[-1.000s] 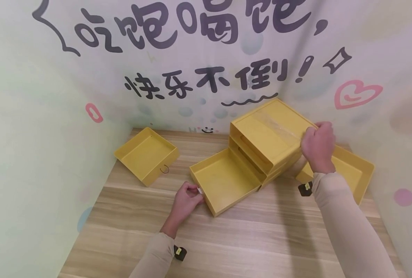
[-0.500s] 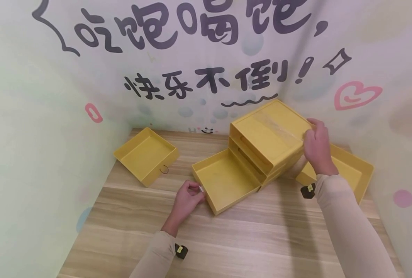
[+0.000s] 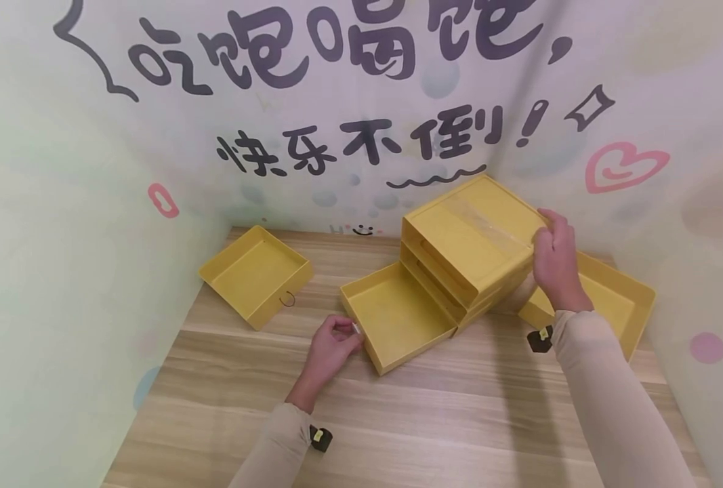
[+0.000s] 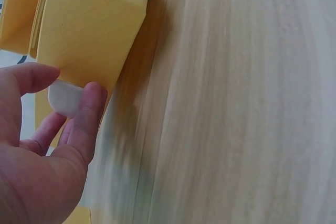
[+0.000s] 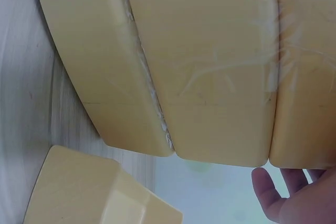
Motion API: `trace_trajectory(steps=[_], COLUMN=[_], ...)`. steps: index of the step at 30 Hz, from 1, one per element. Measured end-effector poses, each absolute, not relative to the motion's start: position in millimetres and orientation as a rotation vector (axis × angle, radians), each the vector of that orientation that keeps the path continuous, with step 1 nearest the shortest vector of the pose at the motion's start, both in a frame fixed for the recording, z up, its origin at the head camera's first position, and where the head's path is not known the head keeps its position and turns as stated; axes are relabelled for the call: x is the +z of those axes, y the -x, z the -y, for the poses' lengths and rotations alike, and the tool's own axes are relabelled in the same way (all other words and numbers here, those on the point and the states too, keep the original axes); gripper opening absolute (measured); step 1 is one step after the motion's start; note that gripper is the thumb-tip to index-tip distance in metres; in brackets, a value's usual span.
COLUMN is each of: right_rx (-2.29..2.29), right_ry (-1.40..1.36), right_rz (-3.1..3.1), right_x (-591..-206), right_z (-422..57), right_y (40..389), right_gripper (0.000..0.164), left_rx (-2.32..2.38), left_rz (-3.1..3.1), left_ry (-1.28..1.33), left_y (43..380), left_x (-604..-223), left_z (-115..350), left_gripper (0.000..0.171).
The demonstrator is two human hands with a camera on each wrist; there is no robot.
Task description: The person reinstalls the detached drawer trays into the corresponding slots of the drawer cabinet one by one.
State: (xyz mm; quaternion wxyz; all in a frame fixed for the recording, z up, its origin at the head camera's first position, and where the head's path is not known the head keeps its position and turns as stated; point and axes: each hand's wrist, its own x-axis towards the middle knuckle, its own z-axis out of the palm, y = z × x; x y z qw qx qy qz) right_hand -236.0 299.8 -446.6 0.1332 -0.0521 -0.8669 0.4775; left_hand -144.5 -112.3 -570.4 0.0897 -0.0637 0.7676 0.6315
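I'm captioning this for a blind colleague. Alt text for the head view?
A person's left grip pinches a white tab on the open bottom drawer of a yellow cabinet; the right grip is at the cabinet's edge. Loose yellow trays lie either side.

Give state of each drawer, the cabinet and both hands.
Cabinet: standing, upper slots open.
Bottom drawer: pulled out, empty.
Left drawer: off cabinet, empty.
Right drawer: off cabinet, partly hidden.
Left hand: pinching white handle.
Right hand: touching cabinet's upper edge.

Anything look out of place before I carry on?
Yes: the left tray and right tray lie askew on the table, outside the drawer cabinet, perhaps removed drawers. Clear tape across the cabinet's top looks odd, perhaps a repair.
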Motion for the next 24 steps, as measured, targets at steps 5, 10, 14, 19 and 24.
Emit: trace_trajectory(steps=[5, 10, 14, 19, 24], right_rx=[1.375, 1.385, 1.399, 1.391, 1.377], right_ry=[0.162, 0.182, 0.199, 0.227, 0.252], right_rz=[2.514, 2.511, 2.513, 2.51, 2.509], right_x=[-447.4, -446.6, -445.5, -445.5, -447.6], right_z=[-299.0, -297.7, -296.7, -295.6, -295.4], right_y=[235.3, 235.1, 234.5, 234.3, 236.4], right_gripper=[0.059, 0.059, 0.06, 0.06, 0.059], left_rx=[1.88, 1.903, 1.91, 1.894, 1.863], left_rz=[-2.257, -2.237, -2.232, -2.24, -2.249], left_ry=[0.18, 0.161, 0.143, 0.136, 0.141], left_y=[145.7, 146.4, 147.0, 147.7, 148.6], left_x=[-568.2, -568.0, -568.4, -571.1, -573.5], left_z=[111.4, 110.7, 110.9, 111.2, 110.9], left_gripper=[0.04, 0.039, 0.04, 0.042, 0.042])
